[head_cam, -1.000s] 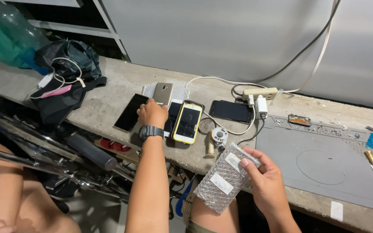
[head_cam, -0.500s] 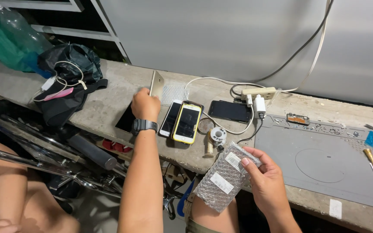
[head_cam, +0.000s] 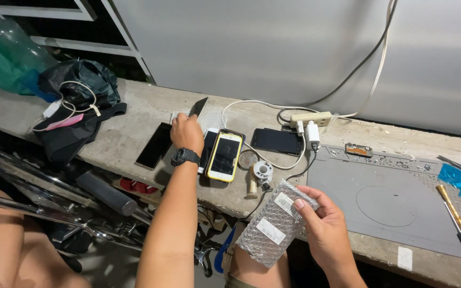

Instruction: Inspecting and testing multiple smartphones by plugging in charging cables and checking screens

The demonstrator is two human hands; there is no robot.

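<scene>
Left hand [head_cam: 187, 133]: your fingers close on a tilted phone [head_cam: 198, 107], lower half hidden.
Right hand [head_cam: 324, 229]: you grip a bubble-wrap packet [head_cam: 273, 224], contents unclear.

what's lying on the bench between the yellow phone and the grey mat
In the head view, a small solder spool sits between the yellow phone and the grey mat, with a white charger cable looping past it.

A: Describe the pouch [head_cam: 273, 224] in my right hand [head_cam: 324, 232].

B: Clear bubble plastic, paper labels.

A: My left hand [head_cam: 187, 133] grips a glossy glass-faced phone [head_cam: 198, 108]. The bench [head_cam: 134, 106]?

B: Rough, matt concrete; the mat [head_cam: 390, 197] is smooth matt rubber.
</scene>
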